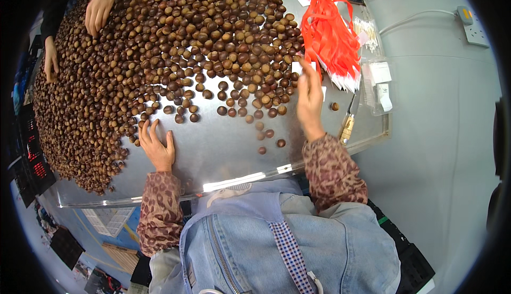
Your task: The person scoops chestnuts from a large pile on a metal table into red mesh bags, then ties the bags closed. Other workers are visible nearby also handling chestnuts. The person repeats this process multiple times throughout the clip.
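A broad spread of round, glossy brown chestnuts (199, 34) with paler patches covers much of the metal-topped table (207, 146). At the near edge of the pile, my left hand (158, 149) rests on the bare metal, its fingers spread and fingertips by the outermost nuts. My right hand (310, 104) is held along the pile's right edge, fingers extended, with nothing visible in it; its fingertips are blurred and overlap a white tag (297, 68). Between my hands several loose chestnuts (270, 134) lie apart from the pile, some of them blurred.
Another person's hands (98, 12) are over the pile at upper left. Red ribbons (329, 34) with white tags, cotton swabs (369, 34), a knife (348, 124) and a clear plastic box (377, 88) lie at right. A raised rim (251, 177) borders the table.
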Available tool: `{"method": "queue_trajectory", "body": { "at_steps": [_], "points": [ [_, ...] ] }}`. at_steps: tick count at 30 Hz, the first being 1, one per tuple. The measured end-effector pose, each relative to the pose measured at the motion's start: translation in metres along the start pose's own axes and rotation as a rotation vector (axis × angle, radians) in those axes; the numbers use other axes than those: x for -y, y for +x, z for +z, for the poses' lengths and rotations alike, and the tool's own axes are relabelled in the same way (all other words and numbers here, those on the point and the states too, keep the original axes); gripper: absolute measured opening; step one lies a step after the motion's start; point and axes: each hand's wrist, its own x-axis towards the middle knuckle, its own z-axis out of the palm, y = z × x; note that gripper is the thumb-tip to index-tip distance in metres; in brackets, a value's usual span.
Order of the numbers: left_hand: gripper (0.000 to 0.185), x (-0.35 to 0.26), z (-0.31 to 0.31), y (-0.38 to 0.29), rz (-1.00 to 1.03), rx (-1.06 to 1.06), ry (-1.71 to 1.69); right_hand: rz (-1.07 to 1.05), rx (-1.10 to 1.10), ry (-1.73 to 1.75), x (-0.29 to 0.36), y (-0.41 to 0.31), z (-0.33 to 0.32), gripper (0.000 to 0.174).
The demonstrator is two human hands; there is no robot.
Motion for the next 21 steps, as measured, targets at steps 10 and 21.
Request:
{"method": "queue_trajectory", "body": {
  "at_steps": [10,21],
  "points": [
    [0.047,0.0,0.0,0.001,-0.013,-0.005,-0.017,0.045,-0.099,-0.412,-0.042,0.037,-0.047,0.041],
    [0.048,-0.009,-0.009,0.005,-0.057,0.036,-0.064,-0.069,0.097,-0.01,0.029,0.015,0.024,0.051]
  ]
}}
